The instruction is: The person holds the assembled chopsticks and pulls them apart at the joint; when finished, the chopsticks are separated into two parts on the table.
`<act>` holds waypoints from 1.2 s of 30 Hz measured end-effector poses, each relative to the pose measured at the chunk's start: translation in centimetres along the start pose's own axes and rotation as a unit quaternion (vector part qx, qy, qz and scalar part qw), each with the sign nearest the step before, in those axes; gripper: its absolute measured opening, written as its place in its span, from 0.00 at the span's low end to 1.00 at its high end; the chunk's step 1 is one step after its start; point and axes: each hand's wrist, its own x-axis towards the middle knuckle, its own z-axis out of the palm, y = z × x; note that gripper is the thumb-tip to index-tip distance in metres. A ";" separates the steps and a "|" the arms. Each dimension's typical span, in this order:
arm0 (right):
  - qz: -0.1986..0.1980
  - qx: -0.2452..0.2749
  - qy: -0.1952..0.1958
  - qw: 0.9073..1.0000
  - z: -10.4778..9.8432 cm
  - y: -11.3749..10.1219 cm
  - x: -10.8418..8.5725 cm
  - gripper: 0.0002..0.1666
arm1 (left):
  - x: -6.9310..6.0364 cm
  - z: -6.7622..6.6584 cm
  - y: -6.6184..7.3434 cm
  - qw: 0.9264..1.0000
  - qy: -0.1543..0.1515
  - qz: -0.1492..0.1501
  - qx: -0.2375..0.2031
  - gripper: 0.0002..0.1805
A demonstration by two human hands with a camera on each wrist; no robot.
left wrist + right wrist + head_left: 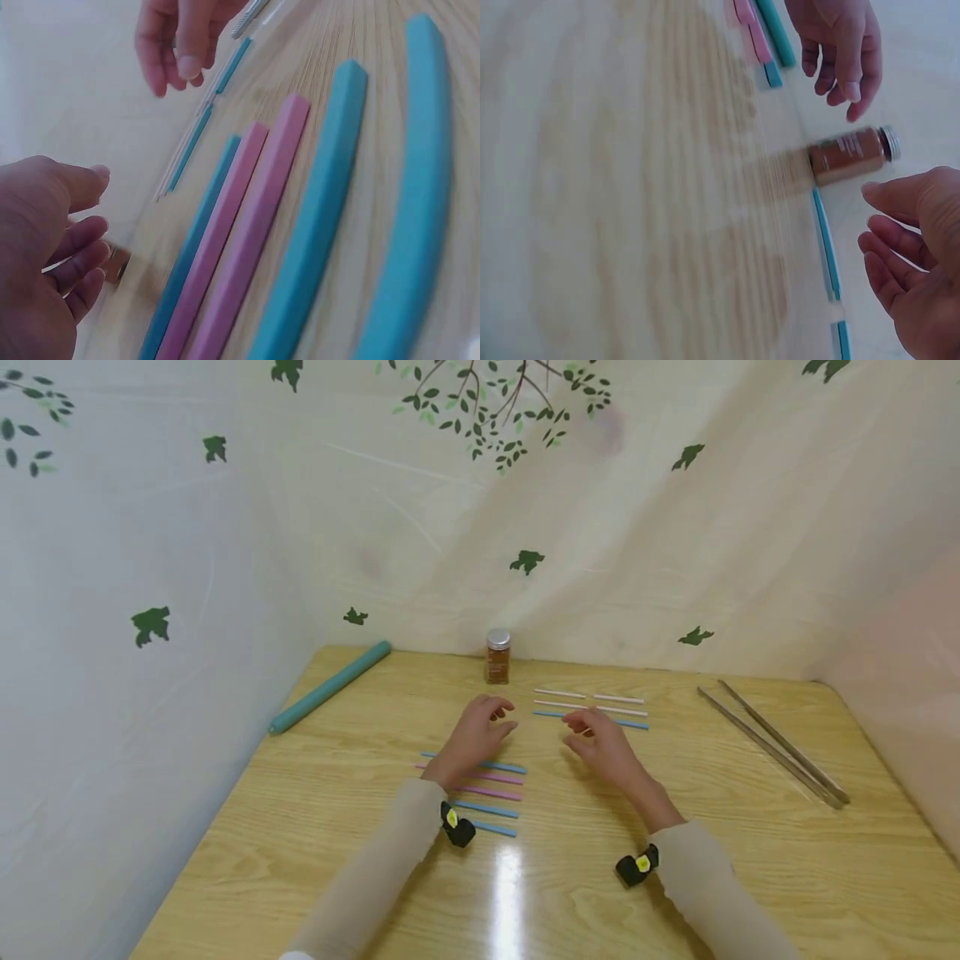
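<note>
My left hand (480, 731) hovers above a row of blue and pink chopsticks, its fingers loosely bent and holding nothing. Part of that row is hidden under the hand and forearm; a pink chopstick (495, 793) and a blue chopstick (495, 811) show beside it. Near a second group of thin sticks is my right hand (602, 743), thumb and fingers apart with nothing between them. It covers the middle of a blue stick (630, 724), below a whitish stick (555, 703) and two shorter pale pieces. The left wrist view shows the blunt ends of blue chopsticks (427, 165) up close.
A small brown jar (498, 665) with a silver lid stands at the back, between both hands. Along the left edge lies a teal cylinder (330, 689). Long metal tongs (772, 750) lie at the right. A leaf-patterned curtain (420, 560) encloses the wooden table (300, 827).
</note>
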 end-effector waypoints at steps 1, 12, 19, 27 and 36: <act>0.002 0.006 -0.003 1.000 0.2 -0.3 -0.1 0.18 | -0.4 -0.5 -0.4 1.000 0.004 -0.001 -0.005 0.17; 0.005 0.056 -0.028 0.998 2.4 -2.9 -0.5 0.19 | -4.4 -3.7 -4.3 0.998 0.022 -0.022 -0.057 0.16; 0.008 0.078 -0.049 0.996 3.7 -3.9 -0.5 0.18 | -5.7 -5.1 -6.1 0.997 0.007 -0.027 -0.073 0.14; 0.030 0.079 -0.097 0.992 4.7 -4.2 -0.7 0.16 | -6.7 -6.2 -7.0 0.998 -0.024 -0.017 -0.056 0.13; 0.038 0.087 -0.112 0.989 5.4 -4.2 -0.5 0.16 | -6.9 -6.6 -7.4 0.998 -0.055 0.007 -0.034 0.11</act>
